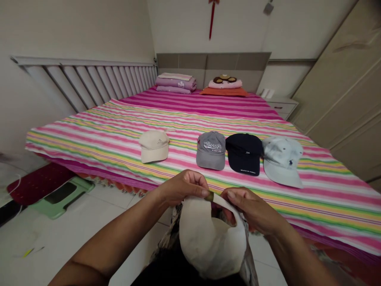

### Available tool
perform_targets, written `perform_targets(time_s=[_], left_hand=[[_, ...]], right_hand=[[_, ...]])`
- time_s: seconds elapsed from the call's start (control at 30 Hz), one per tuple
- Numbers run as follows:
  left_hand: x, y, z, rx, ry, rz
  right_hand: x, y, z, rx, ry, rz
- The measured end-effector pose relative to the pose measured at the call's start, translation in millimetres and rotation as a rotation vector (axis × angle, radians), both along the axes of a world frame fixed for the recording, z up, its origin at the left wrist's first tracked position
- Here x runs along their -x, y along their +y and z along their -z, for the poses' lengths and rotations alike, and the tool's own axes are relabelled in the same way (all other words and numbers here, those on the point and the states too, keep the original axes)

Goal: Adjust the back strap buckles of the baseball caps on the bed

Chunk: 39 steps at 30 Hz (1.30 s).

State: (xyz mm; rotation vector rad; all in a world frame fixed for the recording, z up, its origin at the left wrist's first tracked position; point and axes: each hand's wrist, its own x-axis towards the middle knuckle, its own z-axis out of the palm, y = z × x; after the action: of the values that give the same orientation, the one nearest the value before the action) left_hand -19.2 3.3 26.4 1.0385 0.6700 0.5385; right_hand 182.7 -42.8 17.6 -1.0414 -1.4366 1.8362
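The white cap [202, 238] is up in both hands, close to the person's body and just short of the near edge of the bed [89, 135], with its rear opening turned upward. The left hand [187, 184] is closed in a pinch, thumb and fingers meeting on the strap [226, 203] right beside a small brownish clasp [210, 196]; the dim light makes it hard to say whether that clasp is metal or plastic. The right hand [248, 202] grips the other end of the strap, thumb on the outside and fingers curled through the opening. The cap looks light, likely cloth, with a soft crown that would dent or fold under a squeeze, so little force should be needed. It seems neither fragile nor slippery, though the narrow strap could twist or slide between fingertips. The best hold is probably a fingertip pinch on the strap to each side of the clasp, leaving the crown unpressed. On the bed beyond sit a beige cap [154, 147], well apart to the left, then a grey cap [211, 150], a navy cap [244, 153] and a pale cap [282, 159] close together.
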Motion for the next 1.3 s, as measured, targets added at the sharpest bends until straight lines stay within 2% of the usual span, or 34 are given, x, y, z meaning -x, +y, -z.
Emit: perform_targets(time_s=[0.1,0.27,0.53,0.83,0.97,1.07,1.17,1.23,1.3], left_hand=[[1.5,1.6,2.4,-0.001,-0.038,-0.008],[1.4,2.7,7.8,-0.025,-0.057,-0.006],[2.0,-1.2,4.6,-0.025,-0.016,-0.031],[2.0,-4.4,7.2,-0.041,-0.045,-0.081],[1.8,-6.0,5.1,-0.042,-0.112,-0.075],[3.0,-3.1,5.0,-0.015,-0.164,-0.059],[5.3,4.8,8.1,0.024,-0.235,-0.076],[7.6,11.7,11.1,0.055,-0.271,-0.082],[10.8,18.7,13.3,0.082,-0.274,-0.044]], right_hand=[[-4.9,-2.5,0.6,0.032,-0.002,0.024],[-3.3,-7.7,3.5,-0.002,0.065,0.108],[-3.7,-9.6,10.6,0.022,0.121,0.181],[1.6,-13.3,9.3,0.022,0.165,0.261],[1.6,-13.9,8.8,0.021,0.168,0.254],[-3.8,-10.7,9.6,0.032,0.16,0.18],[-12.8,-5.1,14.6,0.107,0.155,0.104],[-17.9,-1.5,19.2,0.159,0.194,0.116],[-20.7,1.5,21.7,0.191,0.282,0.205]])
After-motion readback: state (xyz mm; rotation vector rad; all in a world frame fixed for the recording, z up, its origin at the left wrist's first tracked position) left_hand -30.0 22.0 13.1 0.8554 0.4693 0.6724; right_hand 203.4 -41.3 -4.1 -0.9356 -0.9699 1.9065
